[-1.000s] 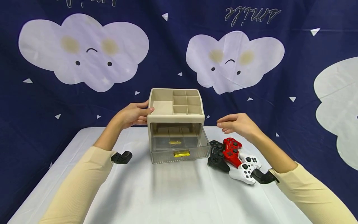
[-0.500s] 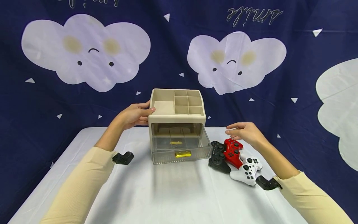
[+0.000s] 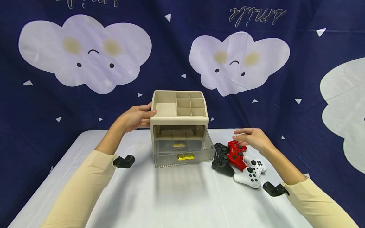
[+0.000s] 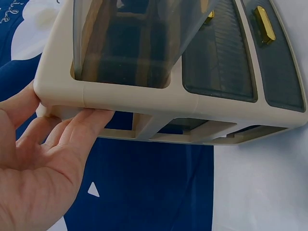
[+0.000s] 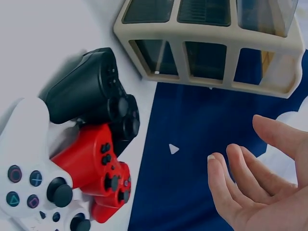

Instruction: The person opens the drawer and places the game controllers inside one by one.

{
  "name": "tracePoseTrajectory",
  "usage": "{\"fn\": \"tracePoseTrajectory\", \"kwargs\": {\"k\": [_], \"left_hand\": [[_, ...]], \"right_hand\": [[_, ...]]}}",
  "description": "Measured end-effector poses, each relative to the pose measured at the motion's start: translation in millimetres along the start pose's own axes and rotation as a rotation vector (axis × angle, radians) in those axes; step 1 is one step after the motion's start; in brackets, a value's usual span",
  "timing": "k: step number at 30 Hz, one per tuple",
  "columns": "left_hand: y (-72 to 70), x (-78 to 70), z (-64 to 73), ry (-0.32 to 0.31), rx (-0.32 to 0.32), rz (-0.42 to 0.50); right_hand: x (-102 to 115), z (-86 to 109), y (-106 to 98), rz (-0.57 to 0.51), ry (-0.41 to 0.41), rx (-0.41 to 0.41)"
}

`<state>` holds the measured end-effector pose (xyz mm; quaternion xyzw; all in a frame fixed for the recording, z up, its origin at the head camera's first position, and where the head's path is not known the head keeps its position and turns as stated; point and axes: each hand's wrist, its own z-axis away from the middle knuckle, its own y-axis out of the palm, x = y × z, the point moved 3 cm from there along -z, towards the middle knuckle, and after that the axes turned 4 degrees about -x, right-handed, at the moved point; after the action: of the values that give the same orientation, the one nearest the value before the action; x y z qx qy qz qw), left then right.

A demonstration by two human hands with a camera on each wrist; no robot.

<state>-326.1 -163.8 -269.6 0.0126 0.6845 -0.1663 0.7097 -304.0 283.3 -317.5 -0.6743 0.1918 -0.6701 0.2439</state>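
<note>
A cream desktop drawer organizer (image 3: 179,121) stands on the table, its clear top drawer (image 3: 168,160) with a gold handle (image 3: 185,156) pulled out. My left hand (image 3: 136,118) grips its upper left side, thumb over the rim; in the left wrist view the fingers (image 4: 79,127) lie under the frame's edge at the side openings. My right hand (image 3: 253,137) hovers above the game controllers, holding nothing, fingers loosely bent and thumb apart in the right wrist view. Beneath it lie a black controller (image 3: 221,160), a red controller (image 3: 236,155) and a white controller (image 3: 249,177), touching one another.
The organizer's top has one large compartment (image 3: 166,109) and several small ones (image 3: 183,103). Lower drawers (image 4: 221,53) look closed in the left wrist view. A white cloth (image 3: 182,202) covers the table. Behind hangs a dark blue curtain (image 3: 171,63) with clouds.
My right hand has moved right and down, from beside the organizer to over the red controller. The left hand keeps its grip; organizer and controllers stay put.
</note>
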Motion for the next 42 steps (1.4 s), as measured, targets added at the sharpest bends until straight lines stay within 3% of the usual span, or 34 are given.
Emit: {"fn": "tracePoseTrajectory", "kwargs": {"k": [9,16,27,42], "left_hand": [[0.0,0.9,0.2,0.005,-0.004,-0.004],[0.0,1.3,0.3,0.004,-0.014,-0.008],[-0.1,1.5,0.1,0.006,-0.02,-0.01],[-0.5,1.2,0.0,-0.005,-0.02,0.0]], "right_hand": [[-23.6,-0.3,-9.4,0.07,-0.025,-0.006],[-53.1,-1.0,-27.4,0.03,-0.001,0.068],[-91.0,7.9,-41.1,0.1,0.055,0.043],[-109.0,37.5,-28.2,0.173,0.12,0.028]]}}
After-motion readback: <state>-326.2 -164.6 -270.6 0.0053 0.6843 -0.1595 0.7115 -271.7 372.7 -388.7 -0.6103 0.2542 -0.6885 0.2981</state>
